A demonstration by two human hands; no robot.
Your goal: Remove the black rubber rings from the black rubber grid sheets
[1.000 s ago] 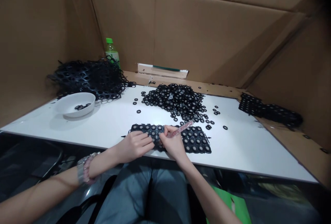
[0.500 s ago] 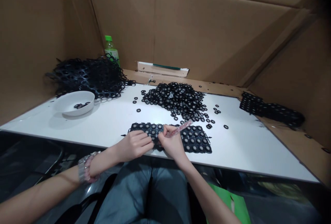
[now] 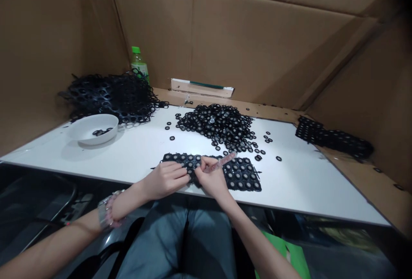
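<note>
A black sheet [image 3: 244,176] set with rows of round pieces with grey centres lies near the table's front edge. My right hand [image 3: 210,177] is closed round a clear stick [image 3: 222,162] with reddish marks, its lower end hidden by the fingers over the middle of the sheet. Just to the left, my left hand [image 3: 169,179] rests on the sheet with its fingers curled together; what they grip, if anything, is hidden. Behind the sheet is a heap of loose black rings [image 3: 222,122] with grey centres.
At the left, a white bowl [image 3: 80,131] holds a few dark pieces, with a tangle of black mesh [image 3: 109,96] and a green-capped bottle [image 3: 137,60] behind. More black sheets [image 3: 334,139] lie at the right. Cardboard walls [image 3: 257,47] surround the white table [image 3: 309,184].
The view has shifted slightly. My hands stay at the middle of the sheet, and the stick is still in my right hand, almost unmoved.
</note>
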